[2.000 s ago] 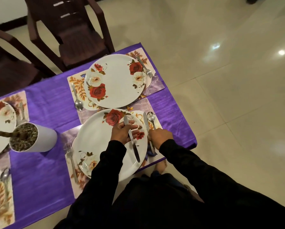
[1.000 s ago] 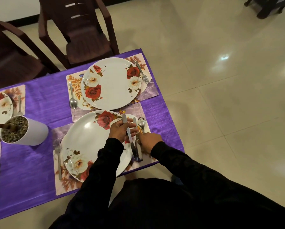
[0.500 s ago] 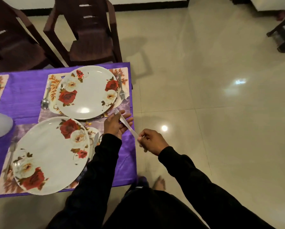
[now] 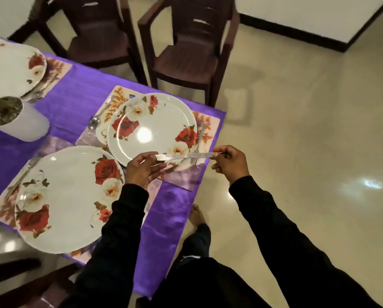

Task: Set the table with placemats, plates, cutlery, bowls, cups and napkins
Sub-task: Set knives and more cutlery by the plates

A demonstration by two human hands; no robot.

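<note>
Head view: both hands [image 4: 145, 172] [image 4: 229, 164] hold a knife [image 4: 186, 156] above bare plates [image 4: 151, 127].

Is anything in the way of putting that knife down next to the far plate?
Yes. A fork already lies on the placemat just right of the far plate, right under the knife both hands hold.

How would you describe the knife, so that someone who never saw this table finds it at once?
Start at the purple tablecloth and go to its corner nearest the brown chair, where a flowered plate lies. Just in front of that plate, the knife is held level in the air, the left hand at one end and the right hand at the other. The other cutlery lies on the placemats.
</note>
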